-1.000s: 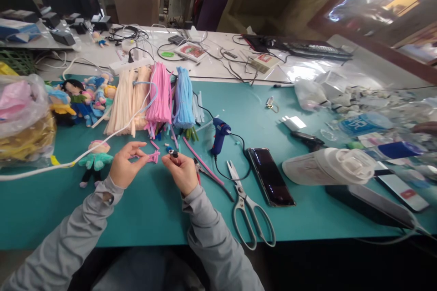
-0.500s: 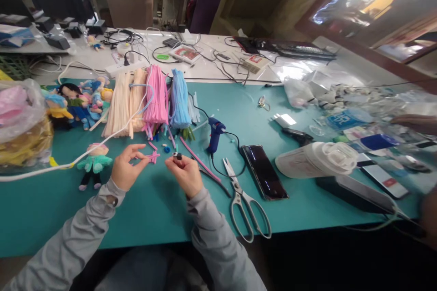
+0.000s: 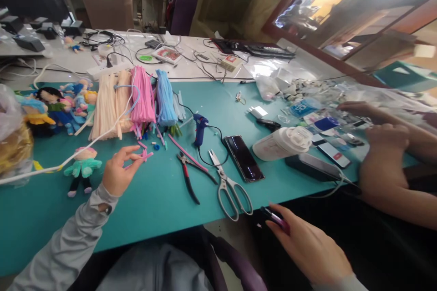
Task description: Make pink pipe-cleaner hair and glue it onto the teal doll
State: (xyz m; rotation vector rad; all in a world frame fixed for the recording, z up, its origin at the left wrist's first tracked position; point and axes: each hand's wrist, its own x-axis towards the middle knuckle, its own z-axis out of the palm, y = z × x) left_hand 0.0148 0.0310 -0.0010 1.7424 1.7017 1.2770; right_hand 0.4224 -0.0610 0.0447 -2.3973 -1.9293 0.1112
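My left hand [image 3: 119, 170] is over the green mat, its fingertips pinched on a small pink pipe-cleaner piece [image 3: 146, 155] with crossing arms. Beyond the table's front edge, at the lower right, my right hand [image 3: 303, 241] grips a slim black-and-purplish-pink object [image 3: 277, 219] whose kind I cannot make out. Left of my left hand lies a small doll [image 3: 83, 168] with pink hair and a green ruffled top. Red-and-black pliers [image 3: 187, 177] and silver scissors [image 3: 225, 184] rest between my hands.
Bundles of peach [image 3: 107, 107], pink [image 3: 142, 95] and blue pipe cleaners [image 3: 166, 97] stand behind. A blue glue gun [image 3: 200, 129], a phone [image 3: 244, 158] and a white cup [image 3: 282, 143] lie toward the right. Another person's arm [image 3: 385, 163] reaches in there. A white cable [image 3: 85, 148] crosses the left.
My right hand has moved from above the mat to the lower right, past the table edge, uncovering the pliers. My left hand keeps the pink piece. The view has turned right.
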